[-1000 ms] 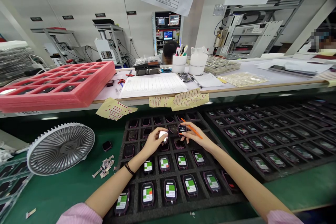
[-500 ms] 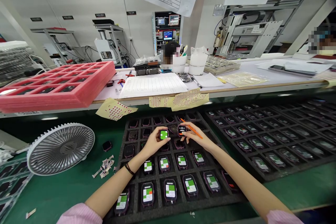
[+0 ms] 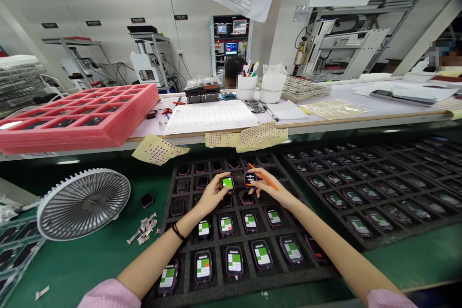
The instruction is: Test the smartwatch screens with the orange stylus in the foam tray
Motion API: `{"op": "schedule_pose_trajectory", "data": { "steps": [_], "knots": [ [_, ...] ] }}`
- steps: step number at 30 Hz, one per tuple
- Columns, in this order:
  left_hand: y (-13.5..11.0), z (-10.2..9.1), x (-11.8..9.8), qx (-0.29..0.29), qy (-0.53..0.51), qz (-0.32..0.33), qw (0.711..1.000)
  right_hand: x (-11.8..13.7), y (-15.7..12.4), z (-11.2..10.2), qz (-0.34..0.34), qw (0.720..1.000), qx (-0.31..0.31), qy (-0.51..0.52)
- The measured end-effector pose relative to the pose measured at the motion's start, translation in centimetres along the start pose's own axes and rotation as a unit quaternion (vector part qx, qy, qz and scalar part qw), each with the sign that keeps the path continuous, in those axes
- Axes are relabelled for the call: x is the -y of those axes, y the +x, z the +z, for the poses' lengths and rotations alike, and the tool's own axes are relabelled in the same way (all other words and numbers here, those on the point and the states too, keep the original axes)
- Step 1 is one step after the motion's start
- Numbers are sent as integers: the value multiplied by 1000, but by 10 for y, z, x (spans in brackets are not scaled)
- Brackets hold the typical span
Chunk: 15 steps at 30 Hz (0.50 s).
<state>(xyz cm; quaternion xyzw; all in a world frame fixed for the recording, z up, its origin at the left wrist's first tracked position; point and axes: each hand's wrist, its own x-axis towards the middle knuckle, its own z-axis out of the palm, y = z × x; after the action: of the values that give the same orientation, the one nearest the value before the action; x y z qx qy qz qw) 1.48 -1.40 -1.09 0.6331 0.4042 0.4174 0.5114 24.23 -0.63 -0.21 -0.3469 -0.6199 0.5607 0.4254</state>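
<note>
Between the fingers of my left hand (image 3: pixel 212 195) is a smartwatch (image 3: pixel 226 182) with a lit green screen, the thumb lying over its lower part. My right hand (image 3: pixel 270 188) grips a second smartwatch (image 3: pixel 249 176), whose dark screen shows white text and an orange strip. A thin orange stick (image 3: pixel 265 178) is also held in the right hand, slanting across the fingers. Both hands are above a black foam tray (image 3: pixel 212 289) of watch bodies. Nearer rows in it hold watches with green-and-white screens (image 3: pixel 234 261); those in the far rows are dark.
On the right lies another black tray (image 3: pixel 341 231) of watches. A grey fan (image 3: pixel 86 204), a loose watch (image 3: pixel 147 200) and small strips (image 3: pixel 144 229) are on the green mat to the left. Beyond, a raised shelf carries a pink foam tray (image 3: pixel 119 130) and paper sheets (image 3: pixel 212 116).
My left hand has shifted its watch slightly right and up, tilting it, and the thumb has come onto the screen. My right hand has barely moved.
</note>
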Motion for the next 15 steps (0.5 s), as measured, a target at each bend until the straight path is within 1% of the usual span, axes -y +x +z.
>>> {"op": "schedule_pose_trajectory", "data": {
  "steps": [8,15],
  "knots": [
    [-3,1,-6,4,19,1,1000,2,-1,1,14,1000,-2,-5],
    [-4,-1,-4,-1,51,3,999,1,0,1,16,1000,8,-10]
  ]
}}
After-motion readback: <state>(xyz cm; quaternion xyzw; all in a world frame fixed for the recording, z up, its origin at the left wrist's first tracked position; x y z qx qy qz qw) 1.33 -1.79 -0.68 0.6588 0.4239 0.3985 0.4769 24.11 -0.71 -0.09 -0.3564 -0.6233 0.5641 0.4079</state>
